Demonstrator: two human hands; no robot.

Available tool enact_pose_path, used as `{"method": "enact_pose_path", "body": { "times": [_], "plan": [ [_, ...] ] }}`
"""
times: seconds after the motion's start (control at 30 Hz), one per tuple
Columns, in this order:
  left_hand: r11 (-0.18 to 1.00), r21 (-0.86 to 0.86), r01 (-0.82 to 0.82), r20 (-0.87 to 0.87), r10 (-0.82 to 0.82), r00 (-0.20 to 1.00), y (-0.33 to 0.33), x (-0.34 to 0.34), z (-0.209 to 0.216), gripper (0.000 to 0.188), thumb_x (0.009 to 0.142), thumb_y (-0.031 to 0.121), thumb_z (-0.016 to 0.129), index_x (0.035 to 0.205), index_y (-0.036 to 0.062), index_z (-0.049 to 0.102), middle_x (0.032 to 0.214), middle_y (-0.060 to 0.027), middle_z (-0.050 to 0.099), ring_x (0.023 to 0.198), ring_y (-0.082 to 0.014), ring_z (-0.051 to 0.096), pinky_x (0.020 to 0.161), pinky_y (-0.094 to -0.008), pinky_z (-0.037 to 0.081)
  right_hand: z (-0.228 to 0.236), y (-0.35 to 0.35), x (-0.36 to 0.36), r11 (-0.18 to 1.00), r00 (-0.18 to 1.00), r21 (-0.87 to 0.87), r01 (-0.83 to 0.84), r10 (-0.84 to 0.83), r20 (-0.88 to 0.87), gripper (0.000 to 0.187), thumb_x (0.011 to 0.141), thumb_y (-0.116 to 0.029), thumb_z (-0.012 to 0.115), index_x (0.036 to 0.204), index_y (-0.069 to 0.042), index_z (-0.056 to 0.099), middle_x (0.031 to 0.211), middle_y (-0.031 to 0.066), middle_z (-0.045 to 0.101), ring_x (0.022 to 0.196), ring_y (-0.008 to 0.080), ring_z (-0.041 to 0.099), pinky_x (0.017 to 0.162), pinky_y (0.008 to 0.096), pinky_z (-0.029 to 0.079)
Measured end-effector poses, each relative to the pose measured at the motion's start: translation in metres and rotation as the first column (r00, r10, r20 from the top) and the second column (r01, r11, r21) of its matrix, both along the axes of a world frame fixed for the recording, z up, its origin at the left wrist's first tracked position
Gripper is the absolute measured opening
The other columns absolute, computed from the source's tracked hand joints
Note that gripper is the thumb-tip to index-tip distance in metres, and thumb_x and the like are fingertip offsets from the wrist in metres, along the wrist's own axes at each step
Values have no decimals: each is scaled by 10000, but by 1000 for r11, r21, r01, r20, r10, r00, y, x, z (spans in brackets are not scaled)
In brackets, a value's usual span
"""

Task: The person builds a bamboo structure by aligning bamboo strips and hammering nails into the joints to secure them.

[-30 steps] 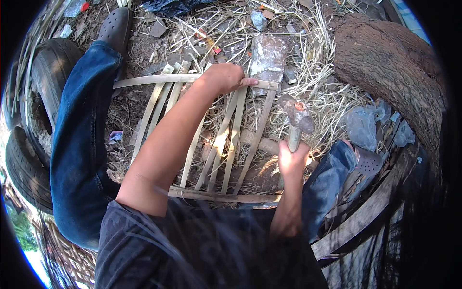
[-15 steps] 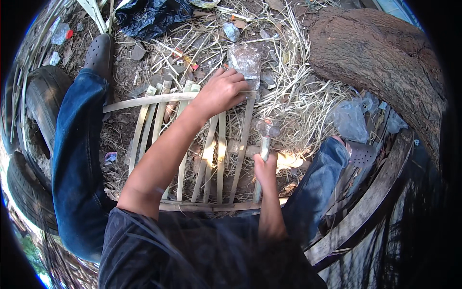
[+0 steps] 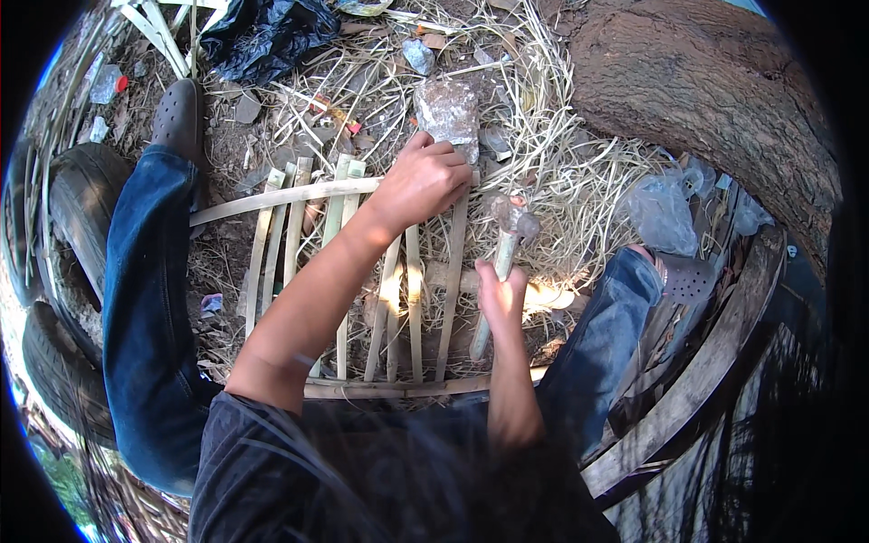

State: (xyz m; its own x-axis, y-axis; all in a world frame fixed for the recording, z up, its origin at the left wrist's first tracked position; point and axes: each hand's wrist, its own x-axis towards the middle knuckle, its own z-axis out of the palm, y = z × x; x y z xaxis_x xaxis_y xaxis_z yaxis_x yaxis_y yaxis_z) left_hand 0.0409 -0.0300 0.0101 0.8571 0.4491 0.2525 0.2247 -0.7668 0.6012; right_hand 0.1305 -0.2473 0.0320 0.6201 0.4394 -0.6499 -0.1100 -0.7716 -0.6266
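Note:
My left hand (image 3: 424, 181) is closed over the right end of a long pale bamboo strip (image 3: 288, 194). Its fingertips are partly hidden, so I cannot tell whether a small piece is pinched there too. Several upright bamboo slats (image 3: 414, 308) run from this strip down to a bamboo rail (image 3: 425, 389) near my lap. Just beyond my knuckles lies a block-shaped stone (image 3: 448, 113), close to the strip's end. My right hand (image 3: 501, 291) grips the pale handle of a hammer (image 3: 512, 217), its metal head raised to the right of the end slat.
A thick tree trunk (image 3: 697, 90) lies at the far right, beside clear plastic bags (image 3: 661, 213). Shredded fibres (image 3: 552, 154) cover the ground. Old tyres (image 3: 86, 208) stand at the left, and a black plastic bag (image 3: 267, 41) sits at the back. My legs flank the slats.
The hammer has shifted slightly right and up, its head tilting more to the right. My left hand stays on the strip's end, and the whole view has moved a little.

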Motion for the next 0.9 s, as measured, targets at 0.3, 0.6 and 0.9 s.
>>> {"method": "enact_pose_path", "body": {
  "times": [0.3,0.6,0.9],
  "plan": [
    [997,54,48,-371,-24,928,-5,30,37,35,685,111,614,652,99,618,654,-51,612,684,-223,634,757,-358,397,1,91,8,967,989,208,145,-150,12,215,846,-171,666,771,27,631,550,25,552,477,79,524,434,265,383],
    [991,115,-75,-320,109,941,-10,21,24,30,699,110,643,670,110,636,744,-20,618,809,-202,582,816,-350,386,-25,97,20,960,997,269,73,-78,9,120,825,-100,669,787,11,645,579,37,592,490,92,558,460,262,436],
    [969,-166,-185,-46,179,983,-6,4,-2,105,629,102,720,723,118,676,836,8,647,871,-203,576,784,-349,399,-22,107,23,956,998,288,63,-62,-14,144,801,-75,684,723,10,598,609,63,622,507,134,617,480,267,488]
  ]
}}
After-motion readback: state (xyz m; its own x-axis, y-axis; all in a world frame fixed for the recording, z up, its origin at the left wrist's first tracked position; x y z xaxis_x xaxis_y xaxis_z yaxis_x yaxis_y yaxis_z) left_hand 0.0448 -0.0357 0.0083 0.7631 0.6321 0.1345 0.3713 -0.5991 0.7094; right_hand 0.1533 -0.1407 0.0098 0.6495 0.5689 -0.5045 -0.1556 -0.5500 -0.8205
